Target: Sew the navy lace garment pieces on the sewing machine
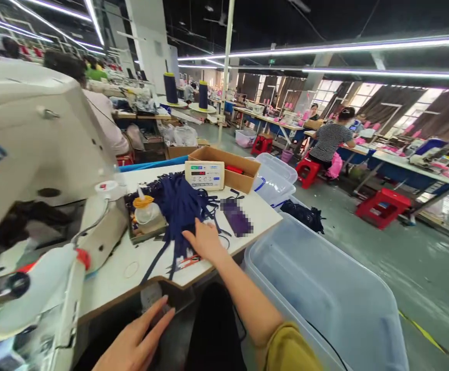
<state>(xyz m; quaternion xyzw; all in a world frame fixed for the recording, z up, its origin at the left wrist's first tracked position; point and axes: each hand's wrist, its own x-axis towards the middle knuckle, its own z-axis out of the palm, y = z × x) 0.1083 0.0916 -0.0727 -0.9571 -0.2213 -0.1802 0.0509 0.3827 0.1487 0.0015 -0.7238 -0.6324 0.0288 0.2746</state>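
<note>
My right hand [206,241] reaches over the table, thumb and forefinger apart, at the near right edge of a heap of navy fabric strips [176,201]. No strip shows gripped in it. Below the table's front edge is my left hand [134,342], empty, its fingers stretched out and spread. A pair of orange-handled snips or a similar small tool [188,262] lies beneath my right wrist, partly covered by strips. Left of the heap sits a small tray [147,234] with a white-capped bottle and yellow bands. The cream sewing machine [54,134] stands at my left.
Behind the heap are a control panel [204,175] and a cardboard box [242,167]. A blurred dark phone-shaped item [238,217] lies on the right. A large translucent plastic bin [325,288] stands beside the table. Two navy thread cones [170,88] stand behind; people sit at other tables.
</note>
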